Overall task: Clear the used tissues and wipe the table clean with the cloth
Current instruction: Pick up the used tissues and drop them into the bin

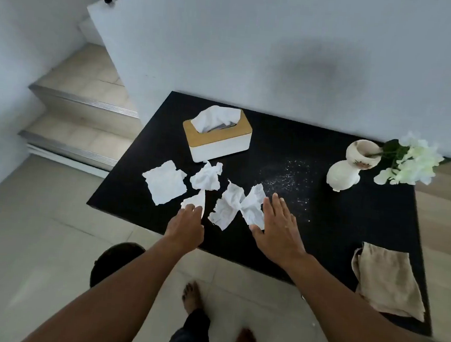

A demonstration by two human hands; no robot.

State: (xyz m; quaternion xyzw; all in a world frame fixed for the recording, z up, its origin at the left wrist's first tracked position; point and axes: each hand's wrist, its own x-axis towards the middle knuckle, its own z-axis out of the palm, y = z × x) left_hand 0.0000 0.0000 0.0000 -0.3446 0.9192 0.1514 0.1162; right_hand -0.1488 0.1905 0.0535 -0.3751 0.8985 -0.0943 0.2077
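So both hands are out over the black table (349, 229), closing on the used tissues from either side — looks like a gather-up before lifting, my read. Left hand (186, 225) has fingers curled down onto the small crumpled tissue (193, 201) nearest the tissue box's front side; touching it, not yet pinched shut as far as I can see. Right hand (279, 226) is flat and spread, thumb out, its inner edge against the bow-shaped tissue (239, 205), holding nothing.

5 loose pieces in all, front of the tissue box (216, 140): a flat torn square (165, 182), a balled one (206, 176), then the 3 by the hands. Thin, wrinkled, soft paper — light, will crush easily.

Right of the box: white crumbs (288, 180) scattered on the matte top. Further right, a cream ceramic vase (350, 167) tipped over with fake flowers (411, 165). Beige cloth (388, 280) lies loosely folded, untouched, at the table's near right corner.
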